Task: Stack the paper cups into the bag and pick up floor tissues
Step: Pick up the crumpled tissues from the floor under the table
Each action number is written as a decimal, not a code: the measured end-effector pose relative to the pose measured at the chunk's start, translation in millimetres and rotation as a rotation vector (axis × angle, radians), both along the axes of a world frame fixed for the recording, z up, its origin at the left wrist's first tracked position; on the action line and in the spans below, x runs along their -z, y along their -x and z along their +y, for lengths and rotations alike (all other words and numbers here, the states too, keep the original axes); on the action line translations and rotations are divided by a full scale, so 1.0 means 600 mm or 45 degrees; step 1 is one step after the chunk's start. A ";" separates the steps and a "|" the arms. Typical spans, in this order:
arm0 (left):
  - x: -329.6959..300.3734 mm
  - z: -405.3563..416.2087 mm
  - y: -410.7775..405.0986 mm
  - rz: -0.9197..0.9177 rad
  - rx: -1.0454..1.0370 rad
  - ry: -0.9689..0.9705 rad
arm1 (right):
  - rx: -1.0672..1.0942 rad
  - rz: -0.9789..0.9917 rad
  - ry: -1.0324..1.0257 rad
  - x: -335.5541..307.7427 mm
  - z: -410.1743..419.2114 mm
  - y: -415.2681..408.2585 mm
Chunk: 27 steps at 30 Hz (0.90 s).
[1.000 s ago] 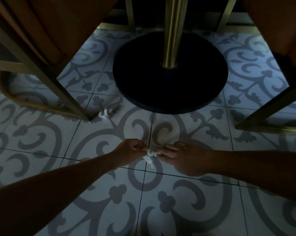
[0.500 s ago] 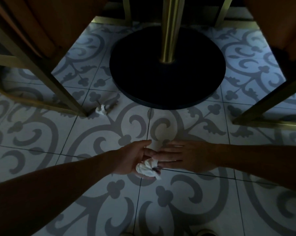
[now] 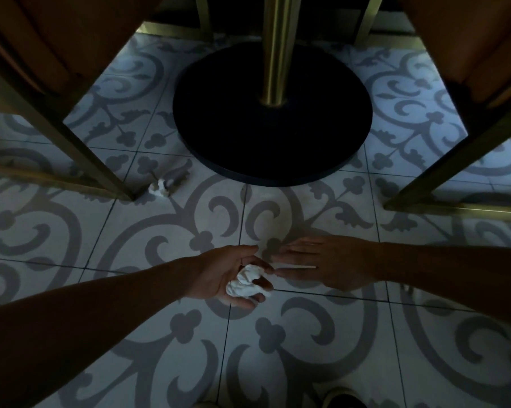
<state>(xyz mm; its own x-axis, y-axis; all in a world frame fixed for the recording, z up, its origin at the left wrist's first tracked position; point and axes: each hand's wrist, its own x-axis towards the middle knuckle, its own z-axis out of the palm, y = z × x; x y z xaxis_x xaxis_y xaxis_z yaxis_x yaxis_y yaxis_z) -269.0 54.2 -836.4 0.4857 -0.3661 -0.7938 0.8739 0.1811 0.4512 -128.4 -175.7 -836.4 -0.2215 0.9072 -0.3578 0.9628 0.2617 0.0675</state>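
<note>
The left hand [image 3: 224, 275] is turned palm up above the patterned floor [image 3: 321, 348], and a crumpled white tissue [image 3: 246, 282] lies in it, cupped loosely by curled fingers [image 3: 263, 285]; the grip is a soft cradle and not a tight pinch. A second ago both hands met low over the tile and the tissue was a small wad pinched between their fingertips. Half a second ago the left palm had begun to roll upward with the wad in it while the right fingers still touched it. Now the palm faces up more fully and the tissue sits deeper in the hand.

The right hand [image 3: 327, 265] lies flat and spread just beside the left, fingers extended toward it, holding nothing; its fingertips have come off the tissue and a narrow gap shows between them and the left fingers.

A second crumpled tissue [image 3: 159, 187] rests on the floor well apart from the hands, just beside the foot of a brass chair leg [image 3: 80, 148] on the left, in the same spot as before. Ahead stands the round black base [image 3: 321, 136] of a table with its brass post [image 3: 276, 48], and another chair leg [image 3: 454, 160] slants in on the right. The whole view has shifted slightly, so the base sits a little higher in the frame than a second ago.
</note>
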 end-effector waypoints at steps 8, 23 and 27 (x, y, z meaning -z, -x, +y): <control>0.002 -0.018 -0.022 -0.050 -0.010 -0.049 | 0.476 -0.012 0.141 0.005 -0.111 -0.052; 0.027 -0.059 -0.045 -0.291 0.034 -0.125 | 1.369 0.163 0.409 -0.014 -0.253 -0.076; 0.034 -0.057 -0.048 -0.354 0.097 -0.114 | 1.417 0.246 0.475 0.004 -0.256 -0.061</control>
<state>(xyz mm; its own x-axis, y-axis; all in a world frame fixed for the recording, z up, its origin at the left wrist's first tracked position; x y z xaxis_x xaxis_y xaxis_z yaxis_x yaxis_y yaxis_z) -240.3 20.1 -856.7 0.6627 -0.3443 -0.6650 0.7241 0.0681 0.6863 -91.5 -329.2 -839.1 0.5426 0.4824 -0.6877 0.6593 -0.7518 -0.0072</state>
